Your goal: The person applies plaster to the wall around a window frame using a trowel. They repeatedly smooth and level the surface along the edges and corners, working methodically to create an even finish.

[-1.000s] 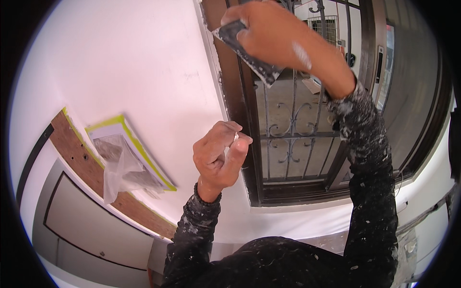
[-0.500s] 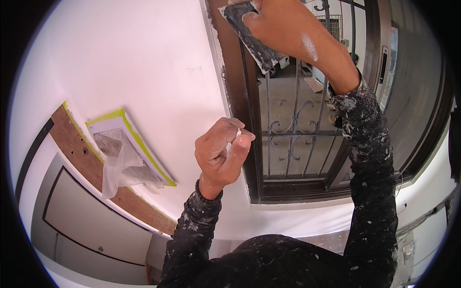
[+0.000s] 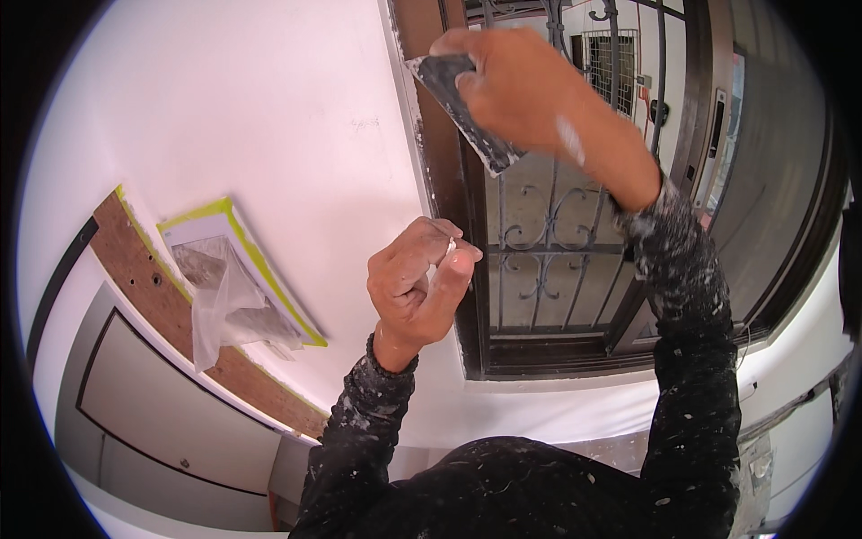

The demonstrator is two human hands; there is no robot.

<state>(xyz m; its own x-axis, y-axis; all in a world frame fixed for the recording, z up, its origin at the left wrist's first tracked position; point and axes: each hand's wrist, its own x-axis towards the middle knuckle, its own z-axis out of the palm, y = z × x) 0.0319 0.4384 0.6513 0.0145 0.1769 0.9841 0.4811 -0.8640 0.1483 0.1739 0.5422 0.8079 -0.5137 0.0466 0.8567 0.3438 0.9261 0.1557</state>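
From my end, I see the right hand (image 3: 539, 99) come down from the top edge of the view, where it was partly cut off half a second ago, bringing the dark flat blade (image 3: 447, 97) lower along the door frame (image 3: 442, 171). I judge that the work is keeping to the strip where frame meets white wall (image 3: 269, 108). That hand grasps the blade, thumb over its face; the blade's left corner overlaps the ragged wall edge, though I can't tell whether it touches. The left hand (image 3: 417, 278) has barely shifted: it is loosely clenched, with a white bit at the fingertips, held or smeared, I can't say which. For room, I have plain wall to the left, down to the green-edged panel (image 3: 242, 241). Rightward, the iron grille (image 3: 548, 249) lies behind the right hand, and the left one overlaps the frame's edge.
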